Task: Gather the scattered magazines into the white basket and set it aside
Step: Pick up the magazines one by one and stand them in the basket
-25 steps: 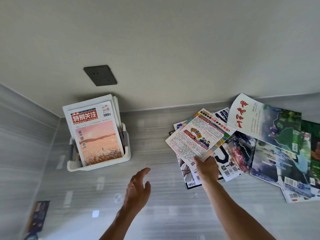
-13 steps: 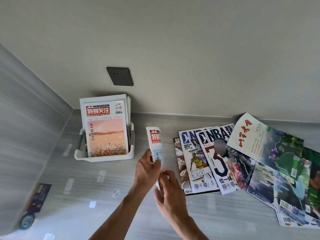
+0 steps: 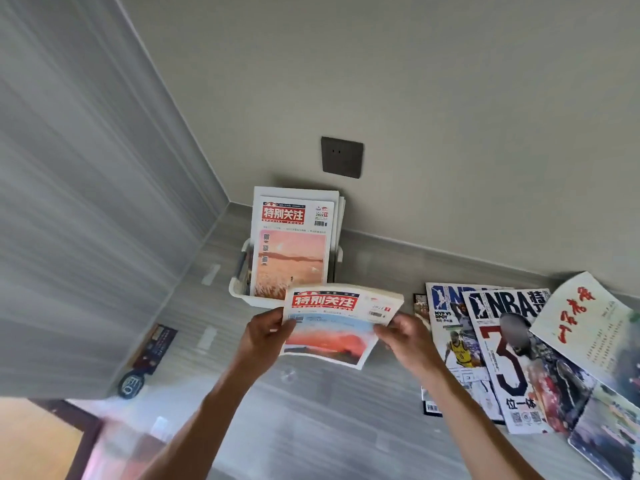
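Held magazine up off the grey tabletop, left hand pinching its left edge, right hand pinching the right. Red masthead at 12 o'clock; long axis runs toward the wall, lower edge sagging. White basket just beyond at 12 o'clock, against the wall, magazines upright in it, cover facing the camera. Scattered magazines overlap at 3 o'clock. Side wall closes in at 9 o'clock; bare tabletop at 6 o'clock.
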`<action>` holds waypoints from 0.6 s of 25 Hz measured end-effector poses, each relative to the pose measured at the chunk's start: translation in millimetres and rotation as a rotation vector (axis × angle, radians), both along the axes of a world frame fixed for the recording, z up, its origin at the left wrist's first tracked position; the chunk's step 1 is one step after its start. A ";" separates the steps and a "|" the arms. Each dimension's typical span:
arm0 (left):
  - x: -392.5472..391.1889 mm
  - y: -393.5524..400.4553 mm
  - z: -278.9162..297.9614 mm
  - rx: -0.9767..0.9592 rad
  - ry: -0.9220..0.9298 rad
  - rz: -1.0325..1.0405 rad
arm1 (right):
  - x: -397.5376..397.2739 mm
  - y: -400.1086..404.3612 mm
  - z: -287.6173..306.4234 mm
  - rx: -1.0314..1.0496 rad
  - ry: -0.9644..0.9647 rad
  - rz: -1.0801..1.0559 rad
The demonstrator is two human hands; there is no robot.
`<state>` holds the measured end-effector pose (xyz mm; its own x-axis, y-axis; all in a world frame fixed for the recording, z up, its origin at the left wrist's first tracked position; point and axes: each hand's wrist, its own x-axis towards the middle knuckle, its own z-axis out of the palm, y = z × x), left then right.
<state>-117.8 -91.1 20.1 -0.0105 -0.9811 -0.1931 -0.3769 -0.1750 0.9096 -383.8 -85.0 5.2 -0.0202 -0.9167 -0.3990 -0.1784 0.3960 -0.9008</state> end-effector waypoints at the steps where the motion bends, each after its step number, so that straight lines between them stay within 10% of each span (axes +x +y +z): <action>1: 6.3 3.3 -7.0 -0.017 -0.098 0.078 | 12.3 4.9 -7.3 -0.024 0.065 0.004; 15: 96.2 -136.0 74.3 -0.207 -0.003 0.113 | 115.8 -125.9 81.0 -0.354 0.210 -0.139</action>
<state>-21.6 -227.1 94.4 0.1019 -0.9947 0.0127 -0.3682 -0.0259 0.9294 -268.0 -210.9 86.2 -0.2007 -0.9791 -0.0340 -0.3393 0.1020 -0.9351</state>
